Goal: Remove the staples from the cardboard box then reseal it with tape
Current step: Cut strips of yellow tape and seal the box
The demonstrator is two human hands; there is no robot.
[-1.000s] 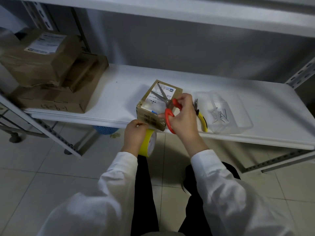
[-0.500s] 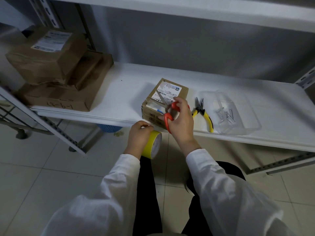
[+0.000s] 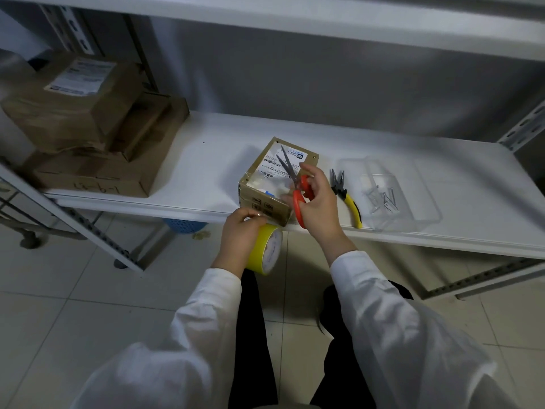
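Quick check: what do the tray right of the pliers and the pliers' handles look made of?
Tray: clear glossy plastic, apparently; the white shelf shows through its walls. Pliers handles: yellow coating, likely plastic or rubber; finish too small to tell.

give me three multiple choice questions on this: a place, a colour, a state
1. The pliers lie: A between the cardboard box and the clear tray B inside the tray C on the box
2. The tape roll in the left hand is: A blue B yellow C black
3. The scissors in the right hand have blades: A hidden B closed C open
1 A, they lie on the shelf between the two; 2 B, its band is yellow; 3 C, the blades form a V.
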